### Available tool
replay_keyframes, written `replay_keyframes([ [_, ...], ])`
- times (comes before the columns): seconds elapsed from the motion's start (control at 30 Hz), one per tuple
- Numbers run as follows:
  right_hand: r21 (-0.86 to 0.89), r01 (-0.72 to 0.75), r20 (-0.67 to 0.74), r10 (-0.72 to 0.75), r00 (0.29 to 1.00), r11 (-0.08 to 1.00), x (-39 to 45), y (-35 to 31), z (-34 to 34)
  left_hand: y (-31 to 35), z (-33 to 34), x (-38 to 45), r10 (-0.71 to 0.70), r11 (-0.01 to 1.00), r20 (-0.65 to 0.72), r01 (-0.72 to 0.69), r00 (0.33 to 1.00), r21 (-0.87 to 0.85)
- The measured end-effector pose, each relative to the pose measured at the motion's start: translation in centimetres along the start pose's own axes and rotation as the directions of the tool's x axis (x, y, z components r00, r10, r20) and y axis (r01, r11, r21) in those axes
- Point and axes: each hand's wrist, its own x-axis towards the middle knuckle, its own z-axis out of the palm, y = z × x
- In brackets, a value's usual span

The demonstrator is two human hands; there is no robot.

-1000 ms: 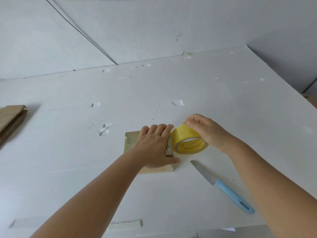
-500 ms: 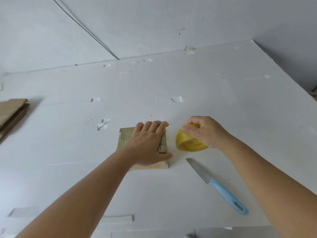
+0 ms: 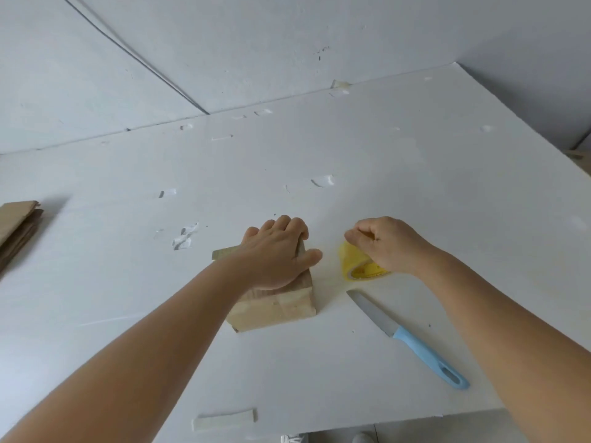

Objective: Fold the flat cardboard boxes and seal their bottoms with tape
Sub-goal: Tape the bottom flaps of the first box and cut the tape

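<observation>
A small folded cardboard box stands on the white table near the middle. My left hand lies flat on top of it, fingers curled over its far edge, thumb out to the right. A yellow tape roll rests on the table just right of the box. My right hand sits over the roll with fingers pinched together at its top edge. Much of the roll is hidden under that hand.
A knife with a light blue handle lies right of the box, blade pointing toward the tape. Flat cardboard boxes are stacked at the left edge. A tape strip lies near the table's front edge. Small tape scraps dot the surface.
The tape roll has come down onto the table and away from the box to the right. My left hand stays pressed on the box.
</observation>
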Motion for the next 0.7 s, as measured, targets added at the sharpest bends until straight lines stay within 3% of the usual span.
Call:
replay_keyframes([
  [0.1, -0.060, 0.007, -0.006, -0.007, 1.000, 0.998, 0.0, -0.3, 0.2, 0.8, -1.9, 1.8, -0.026, 0.999, 0.137, 0.023, 0.990, 0.028],
  [0.27, -0.096, -0.027, -0.016, 0.026, 1.000, 0.995, -0.2, -1.2, 0.5, 1.8, -3.8, 4.9, 0.025, 0.996, 0.355, -0.053, 0.934, 0.069],
  [0.47, -0.187, -0.024, -0.085, 0.008, 0.996, 0.982, -0.5, -1.3, 0.7, 2.9, -1.7, 7.1, 0.156, 0.971, 0.356, -0.077, 0.921, -0.226],
  [0.7, -0.218, 0.045, -0.180, -0.085, 0.980, 0.975, -1.7, -1.1, 1.5, 2.1, -1.0, 7.3, 0.145, 0.898, 0.337, 0.019, 0.930, -0.439],
])
